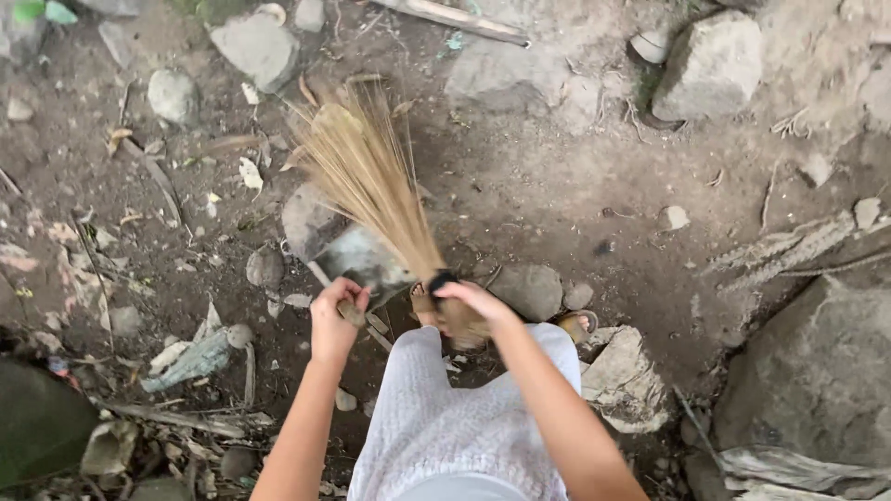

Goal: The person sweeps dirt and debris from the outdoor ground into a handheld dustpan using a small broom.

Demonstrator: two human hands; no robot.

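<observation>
Right hand (473,301) clamped round the bound neck of a stick broom (371,186), bristles fanned over dirt for reach, left hand (332,320) pinching a small dustpan's (357,260) handle.

Bare dirt (520,186) lies open right of the broom (371,176). Stones (534,289) crowd just beside the hands; leaves and sticks (176,362) clutter the left; big rocks (817,371) block the right.

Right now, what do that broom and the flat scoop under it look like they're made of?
The broom looks like a bundle of thin, dry plant ribs: straw-coloured, stiff, fanned out, bound with a dark band near the right hand. The scoop seems dull grey sheet metal, judging by its faint sheen; its handle, in the left hand, looks wooden.
</observation>
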